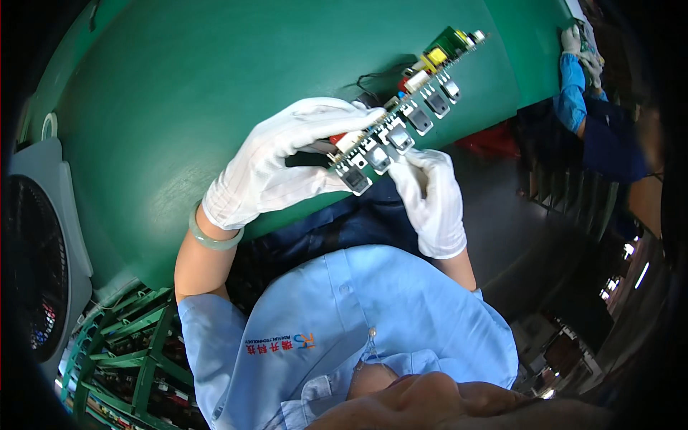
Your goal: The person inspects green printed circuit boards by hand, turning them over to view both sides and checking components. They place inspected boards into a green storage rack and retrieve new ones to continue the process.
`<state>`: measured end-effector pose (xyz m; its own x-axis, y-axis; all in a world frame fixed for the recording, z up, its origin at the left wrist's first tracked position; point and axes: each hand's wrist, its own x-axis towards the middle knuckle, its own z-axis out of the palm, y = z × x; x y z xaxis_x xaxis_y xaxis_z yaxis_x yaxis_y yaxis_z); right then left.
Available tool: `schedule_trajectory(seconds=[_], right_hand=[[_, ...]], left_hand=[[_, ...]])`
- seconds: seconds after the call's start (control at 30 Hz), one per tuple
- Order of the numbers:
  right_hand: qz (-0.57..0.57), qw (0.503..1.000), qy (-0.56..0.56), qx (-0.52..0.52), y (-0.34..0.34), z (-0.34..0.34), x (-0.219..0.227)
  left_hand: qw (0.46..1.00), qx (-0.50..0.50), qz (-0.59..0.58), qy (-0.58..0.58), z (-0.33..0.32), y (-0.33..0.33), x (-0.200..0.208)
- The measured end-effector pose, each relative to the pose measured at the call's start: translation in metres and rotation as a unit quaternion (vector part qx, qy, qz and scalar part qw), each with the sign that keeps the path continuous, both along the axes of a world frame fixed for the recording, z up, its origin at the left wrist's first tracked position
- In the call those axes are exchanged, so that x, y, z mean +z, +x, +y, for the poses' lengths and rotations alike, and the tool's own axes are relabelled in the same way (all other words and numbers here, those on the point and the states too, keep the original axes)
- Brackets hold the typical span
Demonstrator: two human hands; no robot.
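A circuit board (pixel 412 97) is held up on edge over the green table, slanting from lower left to upper right. Along its lower side a row of several black and silver power transistors (pixel 419 120) sticks out on leads; yellow, red and white parts sit on the far side. My left hand (pixel 287 154), in a white glove, is closed round the board's left end, fingers above and thumb below. Also gloved, my right hand (pixel 430 201) has curled fingers, their tips at a transistor near the board's middle. The exact contact of those fingertips is partly hidden.
The green tabletop (pixel 179 93) spreads beyond my hands, with dark wires (pixel 369 84) behind the board. A grey fan (pixel 46 251) stands at the left, above green crates (pixel 132 344). At the far right are a co-worker's gloved hands (pixel 580 50) and blue sleeve.
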<state>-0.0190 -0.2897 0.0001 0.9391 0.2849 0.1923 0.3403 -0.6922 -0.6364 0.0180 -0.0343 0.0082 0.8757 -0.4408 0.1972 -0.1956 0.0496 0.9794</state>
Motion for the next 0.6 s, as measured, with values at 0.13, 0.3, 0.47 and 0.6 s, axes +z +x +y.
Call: schedule_trajectory(seconds=[0.13,0.3,0.47,0.6], right_hand=[[-0.027,0.997,-0.064,0.039,-0.003,0.013,-0.006],[-0.073,0.99,-0.111,0.046,0.007,0.008,-0.011],[-0.069,0.992,-0.089,0.055,0.003,0.013,-0.01],[-0.057,0.994,-0.084,0.039,0.004,0.014,-0.011]], left_hand=[[0.999,0.006,0.031,0.006,0.003,-0.001,-0.003],[0.999,0.006,0.014,0.031,0.003,0.0,-0.005],[0.999,0.004,0.03,0.012,0.002,-0.001,-0.003],[1.0,0.008,0.0,0.022,0.0,0.0,-0.001]])
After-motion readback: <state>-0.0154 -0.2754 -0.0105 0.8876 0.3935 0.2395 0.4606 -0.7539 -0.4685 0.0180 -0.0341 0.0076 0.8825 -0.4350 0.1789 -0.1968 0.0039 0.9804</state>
